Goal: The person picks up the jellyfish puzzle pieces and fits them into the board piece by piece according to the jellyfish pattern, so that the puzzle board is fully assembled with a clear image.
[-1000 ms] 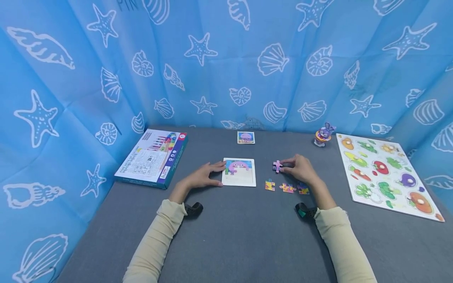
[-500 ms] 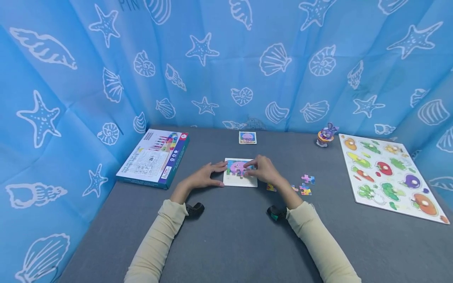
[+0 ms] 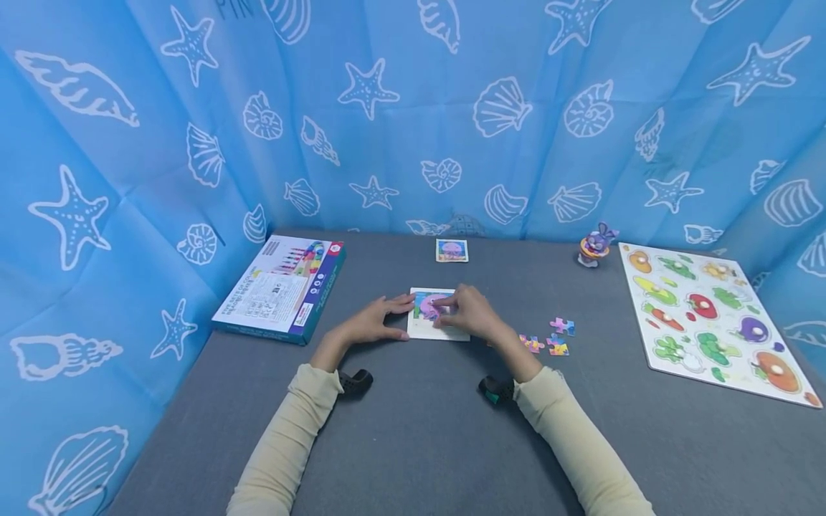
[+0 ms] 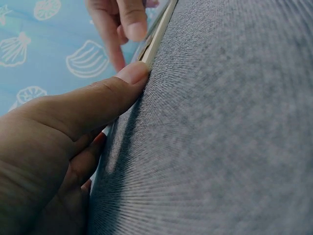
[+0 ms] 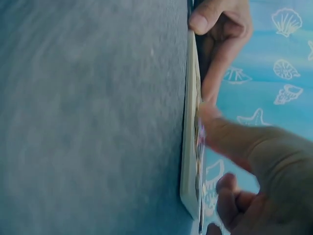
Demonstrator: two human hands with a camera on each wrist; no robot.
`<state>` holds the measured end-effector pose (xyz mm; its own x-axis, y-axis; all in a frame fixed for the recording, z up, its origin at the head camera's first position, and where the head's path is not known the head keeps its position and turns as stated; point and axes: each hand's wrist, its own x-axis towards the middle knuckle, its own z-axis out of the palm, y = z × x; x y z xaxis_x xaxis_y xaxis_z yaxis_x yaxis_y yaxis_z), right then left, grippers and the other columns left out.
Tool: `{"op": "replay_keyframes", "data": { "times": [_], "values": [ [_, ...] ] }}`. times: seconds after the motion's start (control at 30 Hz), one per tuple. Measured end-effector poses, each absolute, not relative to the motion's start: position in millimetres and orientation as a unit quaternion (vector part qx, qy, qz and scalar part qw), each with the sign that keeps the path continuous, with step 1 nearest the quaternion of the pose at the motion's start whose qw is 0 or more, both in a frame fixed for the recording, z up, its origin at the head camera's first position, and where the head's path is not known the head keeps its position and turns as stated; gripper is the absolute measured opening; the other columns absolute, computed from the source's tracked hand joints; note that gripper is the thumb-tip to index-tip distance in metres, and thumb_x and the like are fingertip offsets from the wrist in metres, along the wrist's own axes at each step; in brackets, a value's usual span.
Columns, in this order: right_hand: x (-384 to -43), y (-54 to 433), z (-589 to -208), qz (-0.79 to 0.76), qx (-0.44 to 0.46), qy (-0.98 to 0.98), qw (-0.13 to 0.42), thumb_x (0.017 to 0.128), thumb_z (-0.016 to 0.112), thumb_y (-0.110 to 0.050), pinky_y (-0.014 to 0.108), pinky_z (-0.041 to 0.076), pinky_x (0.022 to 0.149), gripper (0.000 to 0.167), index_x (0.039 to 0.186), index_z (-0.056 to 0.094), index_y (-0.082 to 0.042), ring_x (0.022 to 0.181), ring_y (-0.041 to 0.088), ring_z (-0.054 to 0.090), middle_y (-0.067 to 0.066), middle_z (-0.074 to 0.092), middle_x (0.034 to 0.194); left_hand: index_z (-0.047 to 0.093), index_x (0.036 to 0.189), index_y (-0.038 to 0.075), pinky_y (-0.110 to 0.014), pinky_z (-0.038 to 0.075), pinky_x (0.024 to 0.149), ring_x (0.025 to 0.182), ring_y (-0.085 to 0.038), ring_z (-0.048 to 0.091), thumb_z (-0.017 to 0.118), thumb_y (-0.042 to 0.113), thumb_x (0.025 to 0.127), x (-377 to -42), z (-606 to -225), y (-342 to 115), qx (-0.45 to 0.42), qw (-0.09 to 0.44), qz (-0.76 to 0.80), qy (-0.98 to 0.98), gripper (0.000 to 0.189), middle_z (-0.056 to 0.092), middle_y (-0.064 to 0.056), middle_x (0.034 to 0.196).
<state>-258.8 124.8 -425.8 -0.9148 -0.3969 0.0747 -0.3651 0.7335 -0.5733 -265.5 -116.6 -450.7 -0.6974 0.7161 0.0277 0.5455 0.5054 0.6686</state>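
Note:
A white-framed jigsaw board [image 3: 419,332] with a pink sea-creature picture lies flat on the table. My left hand [image 3: 371,322] touches its left side, index finger near the far corner and thumb at the near corner; in the left wrist view that thumb [image 4: 133,73] presses the frame's edge. Over the board, my right hand [image 3: 474,313] pinches a pinkish-purple puzzle piece [image 5: 201,134] between thumb and fingers, down at the picture's surface. The hand largely hides the piece and the board's right part. Several loose puzzle pieces [image 3: 561,327] lie right of the board, partly behind the right wrist.
A small picture card [image 3: 452,251] lies beyond the board. At left is a flat box [image 3: 277,290]; at right a vegetable peg puzzle [image 3: 716,326] and a purple rabbit figurine [image 3: 595,245]. A blue seashell curtain [image 3: 413,143] borders the grey table [image 3: 413,430].
My right hand has moved left from beside the loose pieces to above the board, carrying a puzzle piece, then shifted slightly farther left. My left hand has stayed at the board's left side.

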Motion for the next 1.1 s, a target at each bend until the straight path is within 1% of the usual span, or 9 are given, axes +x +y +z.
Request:
{"op": "replay_keyframes", "data": {
  "times": [0.17,0.27,0.37,0.5,0.73,0.8,0.9,1.0,1.1],
  "values": [
    [-260.2,124.1,-430.0,-0.304,-0.215,0.928,0.016,0.070,0.080,-0.024,0.020,0.018,0.043,0.039,0.103,0.069,-0.006,0.047,0.007,0.014,-0.007,0.033,0.041,0.038,0.140,0.006,-0.053,0.004,0.115,0.142,-0.026,0.017,0.067,0.026,0.083,-264.5,-452.2,-115.7,0.370,0.127,0.334,0.858,0.067,0.024,-0.008,0.152],
    [-259.1,123.9,-428.1,-0.307,-0.212,0.927,0.026,0.070,0.080,-0.022,0.020,0.017,0.042,0.039,0.103,0.069,-0.005,0.045,0.007,0.013,-0.007,0.038,0.038,0.038,0.140,0.006,-0.053,0.004,0.115,0.142,-0.026,0.017,0.067,0.026,0.083,-263.9,-452.4,-115.5,0.370,0.128,0.335,0.857,0.067,0.024,-0.008,0.152],
    [-257.1,123.1,-424.0,-0.297,-0.209,0.931,0.037,0.071,0.079,-0.022,0.021,0.019,0.043,0.038,0.103,0.069,-0.005,0.046,0.008,0.015,0.004,0.053,0.044,0.038,0.140,0.006,-0.053,0.004,0.114,0.142,-0.027,0.017,0.067,0.026,0.084,-263.3,-452.0,-115.6,0.370,0.130,0.338,0.856,0.066,0.023,-0.008,0.152],
    [-256.1,121.8,-420.8,-0.287,-0.213,0.933,0.049,0.072,0.078,-0.023,0.021,0.021,0.044,0.038,0.104,0.068,-0.005,0.046,0.008,0.018,0.016,0.069,0.071,0.038,0.139,0.005,-0.053,0.004,0.114,0.141,-0.027,0.018,0.067,0.025,0.083,-262.8,-451.6,-115.5,0.371,0.128,0.337,0.856,0.066,0.024,-0.009,0.152],
    [-257.6,122.8,-425.0,-0.295,-0.183,0.935,0.074,0.073,0.077,-0.027,0.023,0.024,0.045,0.039,0.107,0.068,-0.009,0.045,0.008,0.022,0.007,0.058,0.051,0.038,0.140,0.006,-0.052,0.004,0.115,0.142,-0.025,0.017,0.066,0.025,0.084,-263.0,-453.8,-115.6,0.371,0.129,0.332,0.858,0.066,0.023,-0.007,0.152],
    [-257.4,122.1,-425.3,-0.287,-0.172,0.939,0.073,0.074,0.077,-0.028,0.025,0.027,0.048,0.039,0.107,0.068,-0.011,0.048,0.010,0.024,0.009,0.065,0.061,0.038,0.139,0.006,-0.052,0.004,0.115,0.142,-0.025,0.017,0.066,0.026,0.084,-263.8,-454.2,-115.4,0.372,0.128,0.331,0.858,0.065,0.023,-0.007,0.152],
    [-256.3,120.6,-424.1,-0.259,-0.153,0.951,0.068,0.074,0.076,-0.032,0.033,0.035,0.059,0.039,0.108,0.068,-0.016,0.054,0.010,0.042,0.012,0.071,0.087,0.040,0.139,0.008,-0.052,0.003,0.115,0.142,-0.025,0.017,0.066,0.026,0.084,-265.0,-453.8,-115.1,0.374,0.131,0.331,0.857,0.063,0.024,-0.007,0.152],
    [-256.8,119.0,-423.8,-0.233,-0.140,0.960,0.061,0.073,0.076,-0.036,0.040,0.036,0.066,0.039,0.108,0.068,-0.021,0.066,0.015,0.054,0.009,0.070,0.095,0.042,0.138,0.010,-0.052,0.002,0.115,0.142,-0.025,0.017,0.066,0.026,0.084,-265.8,-452.9,-114.8,0.373,0.136,0.331,0.856,0.061,0.024,-0.006,0.152],
    [-256.9,118.8,-424.0,-0.220,-0.146,0.963,0.056,0.074,0.075,-0.037,0.037,0.033,0.064,0.039,0.109,0.067,-0.022,0.064,0.014,0.051,0.009,0.070,0.089,0.041,0.138,0.011,-0.052,0.002,0.115,0.142,-0.023,0.016,0.065,0.026,0.085,-266.4,-452.5,-115.2,0.370,0.138,0.328,0.858,0.061,0.024,-0.005,0.152]
  ]
}}
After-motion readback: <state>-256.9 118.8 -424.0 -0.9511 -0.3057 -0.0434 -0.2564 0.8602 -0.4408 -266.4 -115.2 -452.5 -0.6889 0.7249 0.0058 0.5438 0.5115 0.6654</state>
